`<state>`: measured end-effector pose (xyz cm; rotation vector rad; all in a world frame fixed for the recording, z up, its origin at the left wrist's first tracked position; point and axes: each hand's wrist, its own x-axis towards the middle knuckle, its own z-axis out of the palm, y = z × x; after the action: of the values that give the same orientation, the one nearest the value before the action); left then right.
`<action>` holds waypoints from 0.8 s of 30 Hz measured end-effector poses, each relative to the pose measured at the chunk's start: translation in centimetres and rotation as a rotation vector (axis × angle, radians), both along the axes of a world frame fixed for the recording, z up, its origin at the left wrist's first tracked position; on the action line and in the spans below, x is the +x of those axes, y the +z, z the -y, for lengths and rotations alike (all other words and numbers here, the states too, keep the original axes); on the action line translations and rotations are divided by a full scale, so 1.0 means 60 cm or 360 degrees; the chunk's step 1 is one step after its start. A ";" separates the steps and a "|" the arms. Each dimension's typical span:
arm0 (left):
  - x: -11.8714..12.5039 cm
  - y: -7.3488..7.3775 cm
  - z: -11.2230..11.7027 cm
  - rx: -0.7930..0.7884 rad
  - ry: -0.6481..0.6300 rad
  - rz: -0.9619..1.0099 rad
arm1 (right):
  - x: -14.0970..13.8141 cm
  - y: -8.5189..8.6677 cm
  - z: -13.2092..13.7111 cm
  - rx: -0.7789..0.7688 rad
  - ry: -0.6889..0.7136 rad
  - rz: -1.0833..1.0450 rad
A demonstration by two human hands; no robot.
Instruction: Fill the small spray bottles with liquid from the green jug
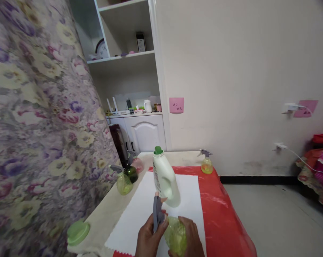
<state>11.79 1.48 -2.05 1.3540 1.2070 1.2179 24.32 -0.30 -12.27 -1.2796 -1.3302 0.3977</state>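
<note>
My left hand [149,235] is closed around a grey trigger spray head [158,212] that has a pale orange nozzle. In my right hand [190,235] is a round, clear yellow-green spray bottle [177,237], tilted with its neck toward the spray head. My left fingers hide the joint, so I cannot tell whether the head is seated on the neck. Just beyond my hands stands a large pale green jug [165,176] with a handle and an uncapped green spout. Both hands are over the white sheet [140,214], near the table's front.
Left of the sheet stand a yellow-green spray bottle [124,184], a dark green one [131,173] and a pink one [137,163]. Another with yellow liquid [206,166] stands back right on red cloth [220,214]. A green cap [78,232] lies at the front left.
</note>
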 end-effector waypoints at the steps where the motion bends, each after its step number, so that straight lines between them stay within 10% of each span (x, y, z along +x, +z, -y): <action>1: -0.001 0.002 0.000 -0.0001 -0.0015 -0.0005 | 0.002 -0.005 -0.002 0.0028 0.0012 0.0013; 13: -0.023 0.018 0.001 0.0056 -0.0251 -0.0014 | 0.045 -0.032 -0.015 -0.0017 0.0565 -0.0211; 24: -0.015 0.033 0.004 -0.0033 -0.0362 0.0274 | 0.036 0.042 0.002 -0.0544 0.1139 -0.1057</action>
<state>10.86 1.21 -0.05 1.3035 0.9167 1.1311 26.51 -0.43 -9.75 -0.7684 -1.1149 1.4632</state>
